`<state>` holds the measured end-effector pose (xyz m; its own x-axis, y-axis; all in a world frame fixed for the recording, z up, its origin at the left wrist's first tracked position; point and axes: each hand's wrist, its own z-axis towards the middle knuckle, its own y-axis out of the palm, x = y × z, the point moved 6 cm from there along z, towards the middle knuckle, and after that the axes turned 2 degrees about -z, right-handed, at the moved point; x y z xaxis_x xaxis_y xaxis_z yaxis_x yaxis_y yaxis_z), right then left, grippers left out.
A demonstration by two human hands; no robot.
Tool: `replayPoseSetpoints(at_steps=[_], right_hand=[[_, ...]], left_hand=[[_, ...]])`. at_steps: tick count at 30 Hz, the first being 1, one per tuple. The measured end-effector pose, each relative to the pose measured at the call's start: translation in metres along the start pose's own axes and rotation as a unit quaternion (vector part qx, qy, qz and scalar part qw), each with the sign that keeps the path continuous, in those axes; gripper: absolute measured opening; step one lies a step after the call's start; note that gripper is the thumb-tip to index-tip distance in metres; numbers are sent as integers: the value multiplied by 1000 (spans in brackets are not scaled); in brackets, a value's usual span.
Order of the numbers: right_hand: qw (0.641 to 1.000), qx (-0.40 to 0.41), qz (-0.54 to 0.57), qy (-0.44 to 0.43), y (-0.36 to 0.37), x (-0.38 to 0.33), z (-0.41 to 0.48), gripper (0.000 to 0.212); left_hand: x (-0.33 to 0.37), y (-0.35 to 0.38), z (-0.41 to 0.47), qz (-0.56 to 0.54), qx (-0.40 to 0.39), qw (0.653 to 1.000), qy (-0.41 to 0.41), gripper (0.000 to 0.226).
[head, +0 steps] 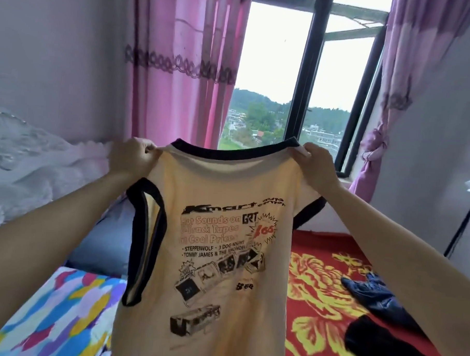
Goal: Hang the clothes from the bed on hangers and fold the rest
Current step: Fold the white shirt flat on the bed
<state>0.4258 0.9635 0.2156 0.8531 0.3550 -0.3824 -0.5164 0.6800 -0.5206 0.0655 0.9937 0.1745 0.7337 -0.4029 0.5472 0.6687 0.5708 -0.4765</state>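
Both hands up: left hand (132,157) and right hand (319,165) each pinch a shoulder of the cream T-shirt (214,257), which hangs spread above the bed (318,275); dark clothes (378,318) lie on the bed to the T-shirt's right

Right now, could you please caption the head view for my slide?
Left hand and right hand pinch a cream shirt by its shoulders, held up over the bed before the window.
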Motion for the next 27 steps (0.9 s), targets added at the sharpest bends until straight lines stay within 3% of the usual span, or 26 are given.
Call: replayPoseSetpoints(at_steps=[2, 5, 7, 9, 11, 15, 20, 22, 27], right_hand=[[994, -31, -91, -44, -1, 7, -7, 39], [970, -101, -209, -75, -4, 24, -18, 45], [976, -120, -175, -48, -11, 32, -22, 50], [992, -113, -65, -1, -20, 38, -24, 53], [990, -137, 10, 43, -24, 42, -28, 49], [962, -247, 53, 107, -21, 45, -40, 39], [929, -326, 92, 147, -2, 46, -59, 14], [934, -316, 90, 139, 7, 46, -64, 12], [986, -163, 26, 26, 26, 39, -66, 9]], left_hand=[[-9, 17, 0, -42, -91, 993, -64, 26], [-16, 35, -8, -171, -233, 945, -152, 20], [-16, 35, -12, -222, -290, 918, -156, 19], [-15, 33, -11, -235, -302, 914, -136, 22], [-9, 31, -7, -229, -259, 933, -104, 24], [14, 27, -3, -136, -135, 981, 11, 20], [4, 36, -10, -99, -65, 993, -21, 21], [-5, 35, -19, -95, -23, 994, -45, 21], [-16, 25, -50, 4, 78, 996, -33, 21]])
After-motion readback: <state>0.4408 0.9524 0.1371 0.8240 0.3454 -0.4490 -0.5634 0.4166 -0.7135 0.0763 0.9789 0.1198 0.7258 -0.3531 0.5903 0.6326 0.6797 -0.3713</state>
